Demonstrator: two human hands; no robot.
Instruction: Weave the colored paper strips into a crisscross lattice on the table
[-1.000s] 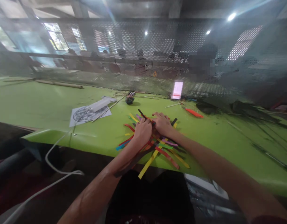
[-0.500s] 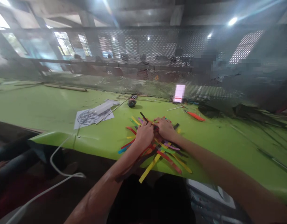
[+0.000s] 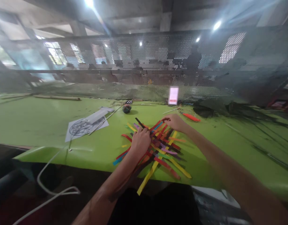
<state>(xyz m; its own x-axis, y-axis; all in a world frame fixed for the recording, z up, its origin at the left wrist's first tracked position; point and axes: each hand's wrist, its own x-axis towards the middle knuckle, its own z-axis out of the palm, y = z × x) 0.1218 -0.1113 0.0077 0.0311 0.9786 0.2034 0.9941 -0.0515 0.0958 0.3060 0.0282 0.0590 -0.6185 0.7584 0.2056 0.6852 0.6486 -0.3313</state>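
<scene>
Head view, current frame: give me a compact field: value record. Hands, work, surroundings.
work: flat, narrow multicoloured strips, crossed over one another
surface: smooth light-green table covering
left hand: resting on the strips' left part
right hand: fingers at the strips' far ends; grip unclear
beyond, right: slim orange-red object
beyond, left: dark roundish lump
far left: white sheet with round black drawing

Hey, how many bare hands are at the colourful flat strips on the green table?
2: the left hand on the left part of the crisscrossed multicoloured flat strips, the right hand at their far right side. No other shows there.
</scene>
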